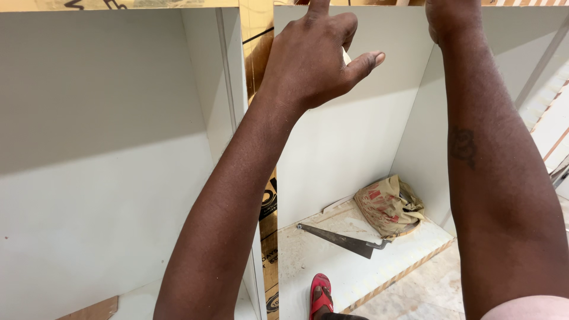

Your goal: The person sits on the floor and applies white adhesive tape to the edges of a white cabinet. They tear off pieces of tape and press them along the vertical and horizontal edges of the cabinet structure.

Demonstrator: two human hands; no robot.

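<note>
Head view: the left hand (317,56) reaches up against the white cabinet (349,142), fingers spread apart, thumb out, a pale object barely visible behind them. The right hand (447,18) is cut off at the top edge; its grip cannot be told. Below, a saw (341,239) lies beside a crumpled tan bag (388,205) printed red.

**White cabinet floor panel and what lies on it**

Well below the raised left grip (320,56) and right grip (450,21), the white bottom panel of the right-hand cabinet compartment (320,266) carries three things. A hand saw with a dark metal blade (341,240) lies flat beneath the left grip. A crumpled tan paper bag with red print (388,204) rests in the back corner under the right grip, its edge just beside the saw handle. A red sandal on a foot (320,293) stands at the panel's near edge.
</note>
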